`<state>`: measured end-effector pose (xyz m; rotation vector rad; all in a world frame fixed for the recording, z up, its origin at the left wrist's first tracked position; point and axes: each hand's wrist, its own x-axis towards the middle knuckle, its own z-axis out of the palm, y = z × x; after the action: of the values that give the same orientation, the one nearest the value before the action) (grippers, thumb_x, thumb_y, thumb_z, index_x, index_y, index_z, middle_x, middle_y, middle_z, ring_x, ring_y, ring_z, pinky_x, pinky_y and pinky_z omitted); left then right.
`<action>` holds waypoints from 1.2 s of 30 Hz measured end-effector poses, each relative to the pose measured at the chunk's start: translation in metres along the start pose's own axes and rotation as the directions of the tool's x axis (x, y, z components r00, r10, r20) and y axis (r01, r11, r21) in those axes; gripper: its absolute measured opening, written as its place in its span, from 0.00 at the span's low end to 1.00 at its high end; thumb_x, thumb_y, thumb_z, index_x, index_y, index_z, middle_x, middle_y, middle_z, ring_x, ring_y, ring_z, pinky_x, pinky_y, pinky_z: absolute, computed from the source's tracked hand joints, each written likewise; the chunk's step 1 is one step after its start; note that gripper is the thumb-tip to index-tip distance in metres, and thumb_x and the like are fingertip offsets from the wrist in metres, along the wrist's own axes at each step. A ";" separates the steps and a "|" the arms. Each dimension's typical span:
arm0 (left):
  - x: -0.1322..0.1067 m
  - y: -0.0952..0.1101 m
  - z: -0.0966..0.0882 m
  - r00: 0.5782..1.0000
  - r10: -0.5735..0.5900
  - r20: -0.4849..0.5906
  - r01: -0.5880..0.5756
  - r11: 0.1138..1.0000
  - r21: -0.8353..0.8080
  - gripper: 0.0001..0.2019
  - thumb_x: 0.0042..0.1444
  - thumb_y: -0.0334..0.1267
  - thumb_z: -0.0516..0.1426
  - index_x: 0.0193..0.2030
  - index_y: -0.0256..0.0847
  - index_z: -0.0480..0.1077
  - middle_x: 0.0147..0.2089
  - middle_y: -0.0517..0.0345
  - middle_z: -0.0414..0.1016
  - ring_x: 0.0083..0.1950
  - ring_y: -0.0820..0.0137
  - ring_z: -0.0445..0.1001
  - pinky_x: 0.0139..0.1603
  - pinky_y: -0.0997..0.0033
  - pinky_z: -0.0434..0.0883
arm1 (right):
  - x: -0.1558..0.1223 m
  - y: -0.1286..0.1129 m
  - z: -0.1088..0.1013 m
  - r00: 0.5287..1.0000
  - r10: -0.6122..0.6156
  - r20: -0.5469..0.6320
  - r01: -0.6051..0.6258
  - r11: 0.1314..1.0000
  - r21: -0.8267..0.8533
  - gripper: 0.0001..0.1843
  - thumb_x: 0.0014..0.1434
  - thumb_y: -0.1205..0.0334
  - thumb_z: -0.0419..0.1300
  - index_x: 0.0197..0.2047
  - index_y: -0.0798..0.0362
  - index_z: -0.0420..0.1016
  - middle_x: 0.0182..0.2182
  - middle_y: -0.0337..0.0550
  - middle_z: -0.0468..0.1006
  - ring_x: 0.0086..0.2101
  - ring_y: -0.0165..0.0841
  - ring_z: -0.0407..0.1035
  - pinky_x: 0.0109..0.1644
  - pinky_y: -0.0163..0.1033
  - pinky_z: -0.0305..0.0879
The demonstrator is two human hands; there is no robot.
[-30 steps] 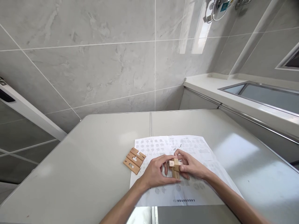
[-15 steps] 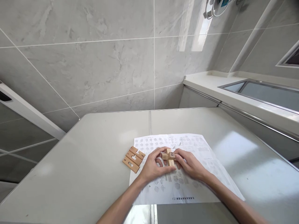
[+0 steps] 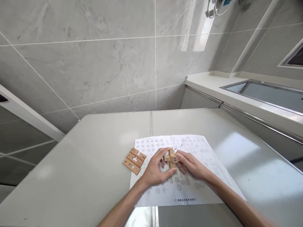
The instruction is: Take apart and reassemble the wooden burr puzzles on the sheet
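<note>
Above the printed sheet, both hands grip a cross-shaped wooden burr puzzle (image 3: pixel 172 159) made of interlocking blocks, one of its ends marked like a "2" or "Z". My left hand (image 3: pixel 157 168) curves round its left side, thumb at the bottom end and index finger at the top. My right hand (image 3: pixel 190 162) pinches the right arm between thumb and fingers. Its lower fingers are partly hidden behind the puzzle. To the left of my left hand lie flat wooden pieces (image 3: pixel 134 160) with cut-out slots and dark numbers, side by side against the sheet's edge.
A creased instruction sheet (image 3: pixel 163 200) with small printed figures lies on the pale table (image 3: pixel 94 164). A seam runs across the tabletop. Grey tiled wall (image 3: pixel 94 72) rises behind it. At the right stands a white ledge (image 3: pixel 201 83) with a glass-like inset panel; a white cable (image 3: pixel 221 12) hangs above.
The puzzle has turned slightly in my hands, so its marked end and left arm show more plainly. The hands stay in nearly the same place; the view has shifted a little.
</note>
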<state>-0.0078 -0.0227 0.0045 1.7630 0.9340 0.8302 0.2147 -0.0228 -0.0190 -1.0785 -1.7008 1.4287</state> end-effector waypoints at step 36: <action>0.000 0.000 -0.013 0.995 0.102 0.009 -0.100 0.941 0.324 0.08 0.71 0.37 0.55 0.49 0.46 0.75 0.47 0.56 0.79 0.42 0.68 0.76 0.44 0.67 0.74 | 0.020 0.046 -0.027 0.772 0.389 -0.503 0.198 0.605 0.771 0.16 0.64 0.49 0.71 0.37 0.49 0.74 0.31 0.37 0.70 0.25 0.26 0.64 0.22 0.30 0.68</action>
<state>-0.0187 -0.0172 0.0085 2.1075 1.0382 0.7814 0.2373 0.0101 -0.0598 -0.9498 -0.3798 1.4190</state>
